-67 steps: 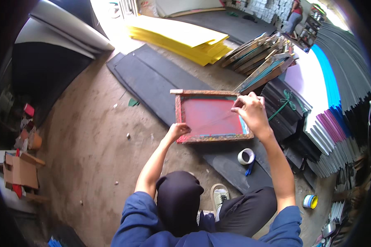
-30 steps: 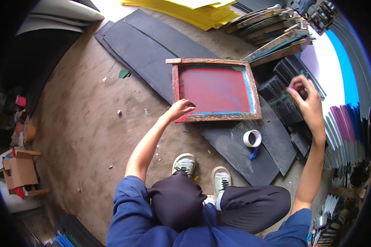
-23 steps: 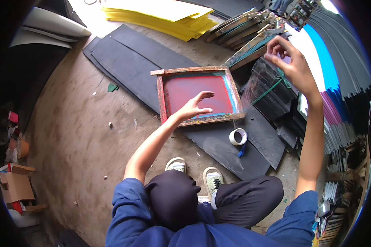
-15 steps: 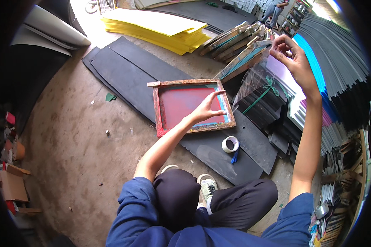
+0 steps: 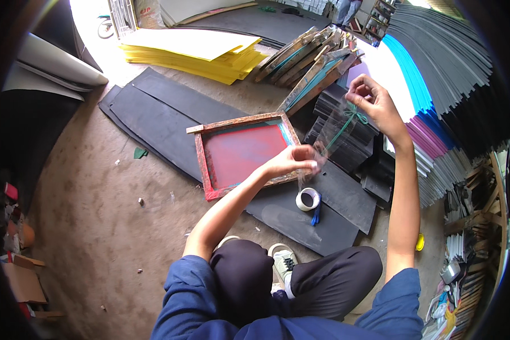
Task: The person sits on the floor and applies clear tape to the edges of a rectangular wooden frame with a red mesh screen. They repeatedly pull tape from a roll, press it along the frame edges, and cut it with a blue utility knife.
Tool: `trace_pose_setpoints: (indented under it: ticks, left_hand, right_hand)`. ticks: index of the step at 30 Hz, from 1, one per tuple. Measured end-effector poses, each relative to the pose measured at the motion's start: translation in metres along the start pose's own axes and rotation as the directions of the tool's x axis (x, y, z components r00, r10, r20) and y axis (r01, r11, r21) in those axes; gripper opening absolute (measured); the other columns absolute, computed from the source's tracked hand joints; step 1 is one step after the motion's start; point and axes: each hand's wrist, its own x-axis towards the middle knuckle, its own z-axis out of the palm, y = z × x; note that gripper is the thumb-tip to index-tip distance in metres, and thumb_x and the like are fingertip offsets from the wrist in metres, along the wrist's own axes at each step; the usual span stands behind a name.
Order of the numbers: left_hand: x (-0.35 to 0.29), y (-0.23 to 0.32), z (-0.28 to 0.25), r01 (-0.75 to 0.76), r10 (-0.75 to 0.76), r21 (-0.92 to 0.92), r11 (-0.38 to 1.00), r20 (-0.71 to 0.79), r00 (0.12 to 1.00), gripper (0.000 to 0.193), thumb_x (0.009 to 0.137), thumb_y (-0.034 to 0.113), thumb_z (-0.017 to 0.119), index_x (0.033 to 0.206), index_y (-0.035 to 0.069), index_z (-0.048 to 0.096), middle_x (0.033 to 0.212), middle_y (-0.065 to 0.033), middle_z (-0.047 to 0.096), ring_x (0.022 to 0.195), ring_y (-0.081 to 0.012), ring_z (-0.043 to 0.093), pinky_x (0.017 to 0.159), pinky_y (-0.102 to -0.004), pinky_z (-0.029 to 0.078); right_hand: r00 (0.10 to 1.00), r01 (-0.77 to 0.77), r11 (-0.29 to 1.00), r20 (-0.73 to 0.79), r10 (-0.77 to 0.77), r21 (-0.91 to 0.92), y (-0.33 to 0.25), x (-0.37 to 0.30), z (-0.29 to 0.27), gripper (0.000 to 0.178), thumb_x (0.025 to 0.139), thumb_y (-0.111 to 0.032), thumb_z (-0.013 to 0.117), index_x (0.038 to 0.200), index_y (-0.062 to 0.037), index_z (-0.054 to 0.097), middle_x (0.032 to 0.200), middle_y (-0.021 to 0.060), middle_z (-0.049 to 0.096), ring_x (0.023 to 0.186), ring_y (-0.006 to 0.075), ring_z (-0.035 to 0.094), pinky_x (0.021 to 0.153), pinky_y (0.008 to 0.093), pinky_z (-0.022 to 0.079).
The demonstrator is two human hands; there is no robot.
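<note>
A strip of clear tape (image 5: 331,134) stretches slantwise between my two hands. Its upper end is pinched in the fingertips of my right hand (image 5: 375,106), raised at the right. Lower down, my left hand (image 5: 294,161) has its fingers closed on the other end, slightly blurred, and a loose tail seems to hang below it. Behind my left hand a wooden screen-printing frame (image 5: 242,120) with a red mesh (image 5: 243,150) lies on black foam sheets (image 5: 164,102). A roll of tape (image 5: 307,199) stands near the frame's lower right corner, with a small blue thing (image 5: 316,215) beside it.
Yellow sheets (image 5: 192,51) are stacked at the far side. Several wooden frames (image 5: 314,68) lean next to a bundle tied with green string (image 5: 345,129). Tall stacks of coloured and grey sheets (image 5: 447,62) line the right. A person (image 5: 347,11) stands far back.
My left hand has closed its spread fingers on the tape. My right hand has come lower and nearer to it, with the clear strip now visible between them. The view has shifted slightly.
</note>
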Motion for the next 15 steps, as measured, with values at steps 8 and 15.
trace_pose_setpoints:
  ticks: [8,15]
  left_hand:
    - [-0.071,-0.042,-0.032,0.342,-0.334,0.242,0.908,-0.075,0.939,0.016,0.078,0.015,0.069,0.088,0.002,0.066,0.084,-0.0034,0.066,0.080,-0.0086,0.060,0.076,-0.0264,0.048]
    - [-0.135,-0.023,-0.068,0.375,-0.297,0.161,0.913,-0.369,0.881,0.028,0.082,0.005,0.062,0.109,0.000,0.054,0.090,-0.0124,0.067,0.079,-0.0148,0.064,0.074,-0.0284,0.051]
  right_hand:
    - [0.987,-0.045,0.992,-0.145,0.062,0.117,0.041,0.005,-0.026,0.015,0.083,-0.022,0.063,0.088,-0.0099,0.055,0.075,-0.0038,0.049,0.073,0.0050,0.046,0.068,0.0214,0.041]
    - [0.967,-0.212,0.969,-0.114,0.226,0.124,0.119,0.010,-0.003,0.020,0.084,-0.027,0.062,0.089,-0.0085,0.055,0.081,0.0006,0.057,0.075,0.0085,0.049,0.065,0.0245,0.040]
